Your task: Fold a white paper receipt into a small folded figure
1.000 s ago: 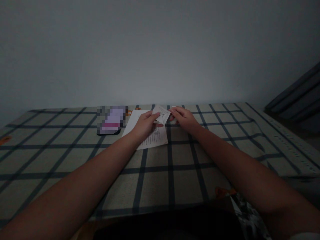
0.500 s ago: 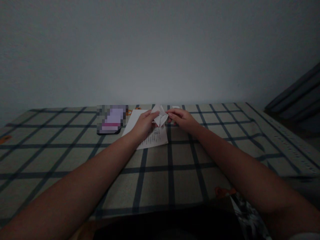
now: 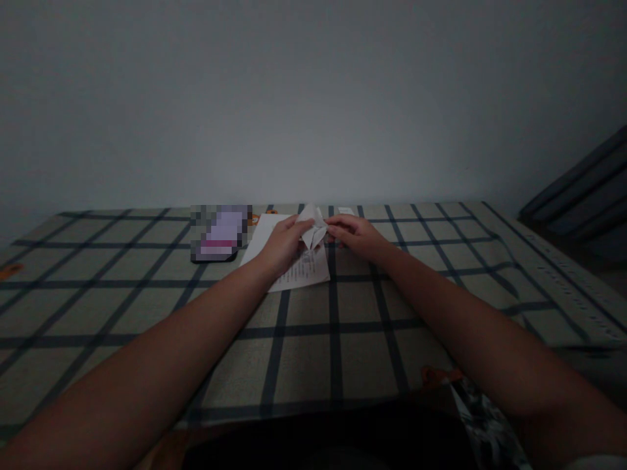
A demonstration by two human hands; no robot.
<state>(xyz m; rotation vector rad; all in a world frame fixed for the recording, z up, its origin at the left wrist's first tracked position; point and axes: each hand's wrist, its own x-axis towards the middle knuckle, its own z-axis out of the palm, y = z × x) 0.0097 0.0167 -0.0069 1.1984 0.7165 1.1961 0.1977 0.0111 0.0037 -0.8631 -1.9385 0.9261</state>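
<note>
A small white folded paper with pointed flaps is held up between my hands. My left hand grips its left side, thumb on top and the other fingers behind it. My right hand pinches the right edge of the fold with thumb and fingertips. Beneath them, a printed sheet of paper lies flat on the checked cloth, partly covered by my left hand and the folded piece. What the hidden fingers do behind the fold cannot be made out.
A phone with a lit, blurred screen lies left of the sheet. Behind my right hand is a small white scrap. The checked cloth covers the surface up to a plain wall. Dark striped fabric hangs at the right.
The folded paper has tilted slightly, its lower point now turned more toward me. My right fingertips have shifted a little along its edge. The phone and sheet stay in place.
</note>
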